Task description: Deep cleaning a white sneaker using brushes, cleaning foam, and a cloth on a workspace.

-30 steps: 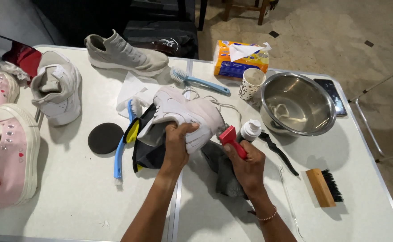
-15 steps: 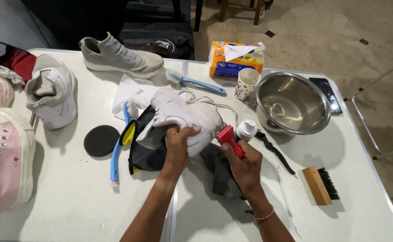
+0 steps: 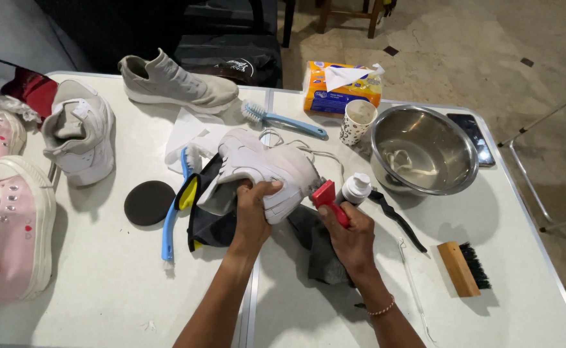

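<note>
Sneaker [image 3: 267, 171]: we clamp it in the left grip [image 3: 252, 216], tilted, so the right grip [image 3: 351, 235], closed on the red brush [image 3: 328, 200], reaches its side.

We grip a white sneaker [image 3: 267, 171] with our left hand [image 3: 252, 216] just left of a steel bowl [image 3: 425, 151]. Our right hand [image 3: 351, 235] presses a red brush [image 3: 328, 198] against the sneaker's toe, below the bowl's left rim.

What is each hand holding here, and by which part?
The left hand grips the white sneaker by its sole edge near the heel opening. The right hand holds the red-handled brush by its handle, head against the shoe.
</note>
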